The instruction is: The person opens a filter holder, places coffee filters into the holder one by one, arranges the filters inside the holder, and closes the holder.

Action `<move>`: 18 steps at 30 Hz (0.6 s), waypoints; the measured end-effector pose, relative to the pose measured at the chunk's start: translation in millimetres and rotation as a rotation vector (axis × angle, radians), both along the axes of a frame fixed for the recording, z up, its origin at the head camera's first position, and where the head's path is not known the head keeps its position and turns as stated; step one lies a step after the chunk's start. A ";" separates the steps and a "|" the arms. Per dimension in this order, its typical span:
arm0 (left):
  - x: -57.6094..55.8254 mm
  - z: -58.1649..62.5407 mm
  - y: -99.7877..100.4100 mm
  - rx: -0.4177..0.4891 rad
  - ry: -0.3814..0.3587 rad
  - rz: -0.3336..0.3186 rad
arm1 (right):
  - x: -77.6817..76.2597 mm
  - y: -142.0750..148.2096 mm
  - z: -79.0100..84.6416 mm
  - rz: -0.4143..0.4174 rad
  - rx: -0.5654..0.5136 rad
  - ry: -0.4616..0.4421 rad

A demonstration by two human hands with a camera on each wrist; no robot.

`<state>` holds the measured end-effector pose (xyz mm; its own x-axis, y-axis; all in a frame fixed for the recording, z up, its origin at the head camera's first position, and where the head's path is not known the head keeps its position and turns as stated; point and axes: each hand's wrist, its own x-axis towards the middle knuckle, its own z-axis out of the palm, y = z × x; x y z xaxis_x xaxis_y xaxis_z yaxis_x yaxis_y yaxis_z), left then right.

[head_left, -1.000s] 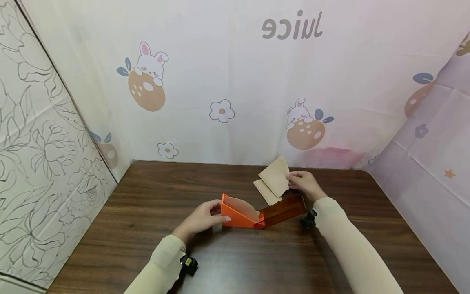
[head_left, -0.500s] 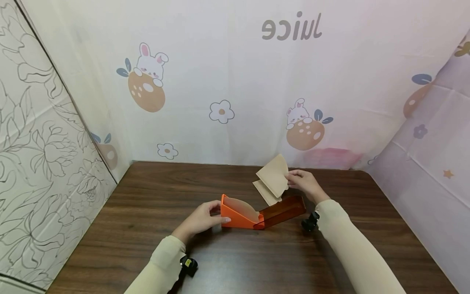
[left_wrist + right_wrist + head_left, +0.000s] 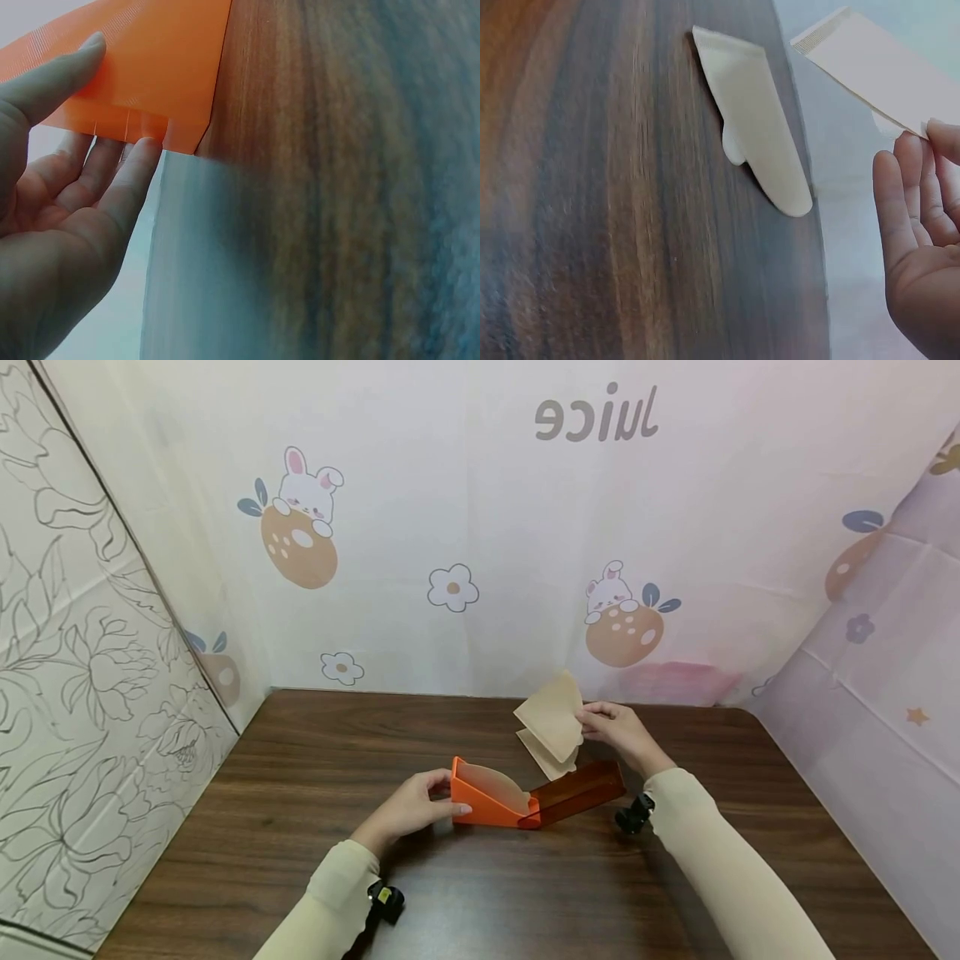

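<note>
With the thumb on its front and the fingers behind, my left hand (image 3: 408,807) grips the left end of an orange filter holder (image 3: 480,806). In the left wrist view the thumb and fingers straddle the orange wall (image 3: 161,64). Tan paper (image 3: 491,782) stands inside the holder. Its see-through brown lid (image 3: 579,792) is swung open to the right. Behind the lid, my right hand (image 3: 622,737) pinches a tan paper coffee filter (image 3: 553,712) by its curved edge, raised off the table. Another coffee filter (image 3: 754,124) lies flat on the wood below it, partly overlapped in the head view.
A dark wooden table (image 3: 315,752) carries everything. Its back edge meets a hanging printed cloth (image 3: 390,527) close behind the filters. Another cloth hangs along the right side, and a floral panel (image 3: 105,652) stands at the left. Black wrist cameras (image 3: 387,900) are strapped at both sleeves.
My right hand has shifted slightly left with the coffee filter, which now sits farther left and a little higher. The left hand and the orange holder have stayed in place.
</note>
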<state>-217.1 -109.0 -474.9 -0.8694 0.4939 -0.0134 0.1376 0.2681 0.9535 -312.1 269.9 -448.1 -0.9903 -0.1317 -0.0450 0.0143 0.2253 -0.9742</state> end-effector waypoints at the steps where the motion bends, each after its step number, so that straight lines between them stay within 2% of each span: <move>1: -0.1 0.0 0.0 -0.002 0.002 0.000 | 1.1 -0.9 1.1 0.009 0.003 0.002; 18: 0.0 -0.3 0.2 -0.003 0.002 0.005 | 13.1 -10.8 12.6 0.040 0.048 0.027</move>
<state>-217.1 -108.8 -475.2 -0.8718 0.4896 -0.0133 0.1383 0.2720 0.9523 -299.0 259.1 -435.5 -0.9852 -0.1697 -0.0259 -0.0215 0.2718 -0.9621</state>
